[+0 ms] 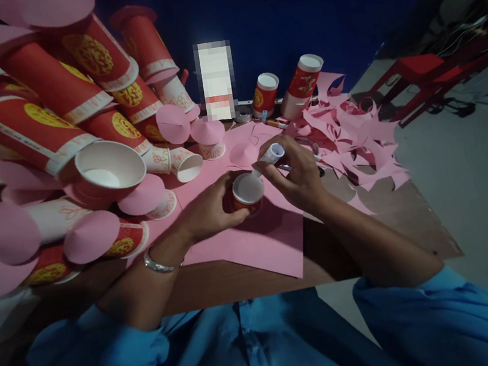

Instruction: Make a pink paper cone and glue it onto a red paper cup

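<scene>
My left hand (215, 208) is wrapped round a red paper cup (248, 189), its white round end facing up. In my right hand (299, 169) is a small white glue bottle (273, 154), tilted so that its narrow tip points down at the cup's edge. I cannot make out whether the tip touches the cup. Under both hands lies a large pink paper sheet (275, 242). Just beyond the cup, a pink paper cone (242, 154) rests on the sheet.
Red paper cups (57, 82) with pink cones are piled high on the left. Two cup stacks (265, 95) stand at the back. Pink paper scraps (355, 137) heap up on the right of the wooden table (427, 230). A red stool (425, 69) stands beyond.
</scene>
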